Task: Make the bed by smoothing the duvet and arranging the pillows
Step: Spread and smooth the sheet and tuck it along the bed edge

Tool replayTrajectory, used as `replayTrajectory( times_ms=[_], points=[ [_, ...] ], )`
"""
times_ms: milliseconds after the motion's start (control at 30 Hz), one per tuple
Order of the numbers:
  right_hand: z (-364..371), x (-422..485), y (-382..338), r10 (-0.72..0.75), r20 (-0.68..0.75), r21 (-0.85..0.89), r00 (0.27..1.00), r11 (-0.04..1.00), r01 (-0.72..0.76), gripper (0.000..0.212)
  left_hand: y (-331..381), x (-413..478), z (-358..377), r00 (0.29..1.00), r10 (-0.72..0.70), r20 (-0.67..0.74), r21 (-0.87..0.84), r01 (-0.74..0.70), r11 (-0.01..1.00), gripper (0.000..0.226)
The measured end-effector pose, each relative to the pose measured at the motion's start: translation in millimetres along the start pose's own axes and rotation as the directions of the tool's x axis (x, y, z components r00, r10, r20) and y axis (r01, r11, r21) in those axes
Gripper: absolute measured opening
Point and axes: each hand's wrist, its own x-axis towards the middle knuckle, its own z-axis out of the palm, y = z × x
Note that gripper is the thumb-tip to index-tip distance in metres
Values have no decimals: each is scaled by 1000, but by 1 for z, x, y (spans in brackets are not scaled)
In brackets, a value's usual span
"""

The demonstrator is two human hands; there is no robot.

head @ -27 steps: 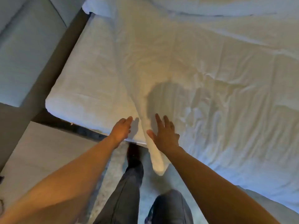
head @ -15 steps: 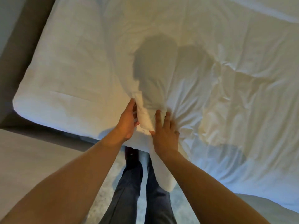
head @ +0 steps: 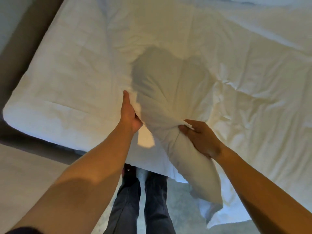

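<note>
The right hand [head: 200, 137], right of centre in the frame, is closed around a bunched fold of the white duvet [head: 228, 73], fingers pinching the cloth. The left hand [head: 129, 114], at centre, has its fingers tucked under the duvet's raised edge with the thumb on top, gripping it. Between them the duvet's corner hangs off the bed toward the lower right. The duvet spreads wrinkled over the right and upper frame; the bare mattress sheet [head: 59, 85] lies at left. Dark trouser legs [head: 135, 203] stand below on the floor [head: 25, 174]
</note>
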Motion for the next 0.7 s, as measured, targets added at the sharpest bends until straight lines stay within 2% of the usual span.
replayTrajectory(
  times_ms=[100, 200, 267, 333, 400, 433, 467, 533, 567, 600, 633, 667, 700],
  points=[
    [-23, -2, -7, 23, -21, 62, 1000, 998, -21, 26, 2, -8, 20, 992, -49, 117, -59, 57, 997, 86],
    [-39, 1, -3, 51, -14, 44, 999, 998, -50, 29, 9, -21, 39, 991, -11, 135, -47, 17, 999, 70],
    [-50, 3, -4, 59, -10, 28, 998, 998, -59, 32, 20, -37, 52, 994, 74, 77, -21, -72, 997, 62],
    [-63, 5, -6, 51, 6, 41, 999, 998, -51, 33, 41, -61, 57, 955, 284, -89, 137, -271, 953, 58],
    [-71, 10, -14, 15, 75, 11, 997, 1000, -16, 36, 66, -102, 57, 805, 553, -217, 473, -409, 780, 54],
    [-71, 15, -19, 1, 110, -46, 994, 999, 4, 39, 77, -126, 58, 706, 679, -200, 637, -433, 638, 54],
    [-67, 20, -24, -11, 139, -116, 990, 993, 27, 42, 85, -149, 60, 599, 787, -147, 788, -410, 460, 53],
    [-50, 32, -30, -25, 162, -260, 986, 963, 67, 50, 92, -172, 63, 378, 926, 7, 933, -337, 130, 55],
    [-37, 37, -31, -23, 163, -327, 986, 942, 76, 53, 91, -170, 62, 293, 952, 86, 954, -301, 7, 58],
    [-24, 41, -29, -10, 158, -392, 987, 917, 72, 55, 87, -161, 60, 248, 957, 153, 965, -248, -90, 63],
    [-10, 45, -24, 5, 147, -451, 989, 891, 63, 56, 82, -143, 50, 265, 944, 195, 973, -172, -153, 67],
    [4, 48, -17, 21, 127, -498, 992, 866, 45, 57, 75, -124, 37, 342, 917, 204, 979, -65, -194, 72],
    [18, 51, -10, 43, 99, -526, 994, 850, 16, 59, 68, -103, 16, 466, 867, 176, 975, 42, -220, 76]
  ],
)
